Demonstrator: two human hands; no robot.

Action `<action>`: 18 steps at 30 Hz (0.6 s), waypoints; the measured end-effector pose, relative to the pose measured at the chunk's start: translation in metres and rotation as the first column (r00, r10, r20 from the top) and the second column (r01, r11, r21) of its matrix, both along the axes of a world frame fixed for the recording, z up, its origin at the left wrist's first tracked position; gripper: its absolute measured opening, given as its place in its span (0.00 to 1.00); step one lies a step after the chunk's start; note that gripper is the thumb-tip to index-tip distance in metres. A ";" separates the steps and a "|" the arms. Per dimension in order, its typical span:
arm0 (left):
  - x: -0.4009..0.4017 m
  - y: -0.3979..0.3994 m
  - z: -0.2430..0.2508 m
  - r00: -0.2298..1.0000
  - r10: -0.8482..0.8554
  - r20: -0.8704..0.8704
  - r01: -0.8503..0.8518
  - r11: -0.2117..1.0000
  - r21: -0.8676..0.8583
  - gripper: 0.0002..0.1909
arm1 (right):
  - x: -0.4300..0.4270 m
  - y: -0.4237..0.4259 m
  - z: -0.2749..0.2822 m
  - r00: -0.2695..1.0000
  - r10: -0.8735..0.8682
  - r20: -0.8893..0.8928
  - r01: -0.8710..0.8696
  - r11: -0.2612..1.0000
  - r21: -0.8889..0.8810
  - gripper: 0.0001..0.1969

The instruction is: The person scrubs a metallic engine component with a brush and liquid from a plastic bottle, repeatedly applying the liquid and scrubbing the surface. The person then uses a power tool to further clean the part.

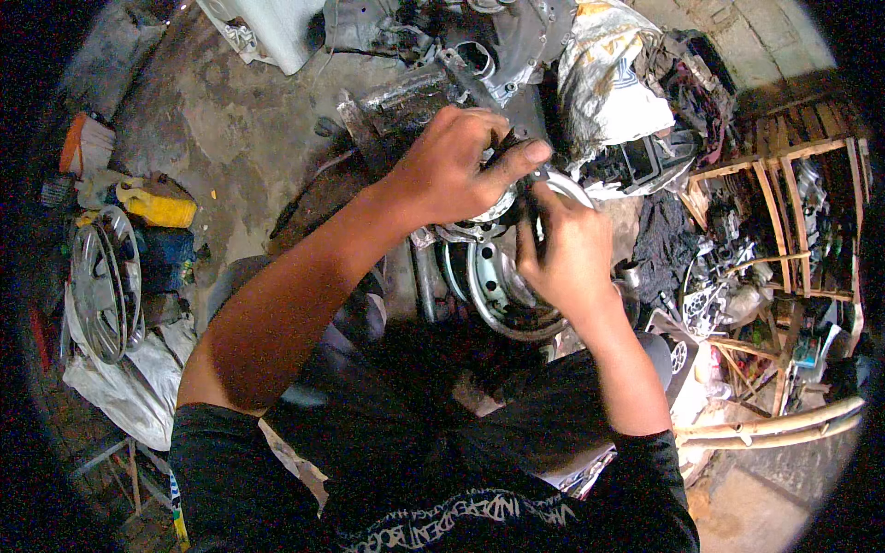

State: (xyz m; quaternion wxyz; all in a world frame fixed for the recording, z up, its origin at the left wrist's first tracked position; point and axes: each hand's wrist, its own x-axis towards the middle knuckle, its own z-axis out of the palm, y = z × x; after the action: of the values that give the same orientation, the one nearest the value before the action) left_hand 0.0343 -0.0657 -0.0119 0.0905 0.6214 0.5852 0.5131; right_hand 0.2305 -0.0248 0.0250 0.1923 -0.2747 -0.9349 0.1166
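Note:
My left hand (460, 169) is curled, its thumb stretched to the right, around a small dark piece (510, 142) whose kind I cannot tell. Just below and to the right, my right hand (572, 245) grips a bright curved metal part (568, 185). My fingers hide much of that part. Beneath the hands stands a steel wheel rim (492, 294) with round holes, partly covered by my right hand. Beyond my left hand lies a greasy, heavy metal frame (408, 104). A grey metal casing (536, 38) sits behind it.
A white sack (612, 76) stands at the far right of the hands. Wooden racks (774, 207) and loose metal parts (722, 297) crowd the right side. At left are wheel covers (104, 283) and a yellow container (159, 204) on the concrete floor (235, 124).

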 end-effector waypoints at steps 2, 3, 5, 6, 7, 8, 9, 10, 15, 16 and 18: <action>0.004 0.001 0.000 0.999 0.045 0.004 -0.045 0.999 0.012 0.35 | 0.001 -0.005 0.001 0.998 0.003 0.068 0.004 0.995 -0.104 0.12; 0.005 0.001 0.001 0.997 0.078 -0.004 -0.078 0.997 0.002 0.35 | 0.001 -0.005 0.001 0.987 0.017 0.158 0.013 0.981 -0.191 0.13; 0.005 0.001 0.003 0.998 0.057 -0.038 -0.054 0.995 0.081 0.36 | 0.001 -0.005 0.000 0.998 -0.015 0.064 0.021 0.996 -0.090 0.10; 0.005 0.001 0.005 0.997 0.053 -0.049 -0.045 0.988 0.147 0.36 | 0.001 -0.005 -0.001 0.999 -0.023 0.034 0.025 0.998 -0.055 0.09; 0.005 0.001 0.007 0.998 0.038 -0.057 -0.031 0.993 0.110 0.36 | 0.001 -0.004 -0.002 0.998 -0.032 -0.047 0.033 0.999 0.021 0.09; 0.004 0.002 0.008 0.998 0.022 -0.057 -0.016 0.994 0.110 0.37 | 0.000 -0.004 -0.002 0.999 -0.038 0.000 0.038 0.999 0.004 0.08; 0.003 0.002 0.009 0.998 0.004 -0.060 0.005 0.991 0.137 0.37 | 0.000 -0.004 -0.002 0.998 -0.010 0.060 0.012 0.999 -0.038 0.08; 0.003 0.004 0.010 0.999 -0.020 -0.039 0.022 0.998 0.065 0.37 | 0.000 -0.003 -0.002 0.995 0.014 0.095 -0.008 0.998 -0.060 0.08; 0.009 0.011 0.010 0.998 0.055 -0.003 -0.051 0.945 0.323 0.36 | -0.003 -0.001 0.002 0.996 -0.087 0.008 0.087 0.996 0.034 0.08; 0.009 0.011 0.009 0.998 0.054 -0.015 -0.049 0.973 0.225 0.36 | -0.003 -0.001 0.003 0.996 -0.076 -0.049 0.077 0.997 0.019 0.09; 0.004 0.008 0.010 1.000 -0.024 0.010 0.024 1.000 0.017 0.36 | -0.004 -0.001 0.003 0.994 0.006 0.105 -0.001 0.999 -0.043 0.09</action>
State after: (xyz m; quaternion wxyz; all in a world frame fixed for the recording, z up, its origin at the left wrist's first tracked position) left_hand 0.0387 -0.0579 -0.0020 0.0943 0.6265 0.5728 0.5200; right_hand 0.2267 -0.0260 0.0285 0.1366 -0.2828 -0.9415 0.1221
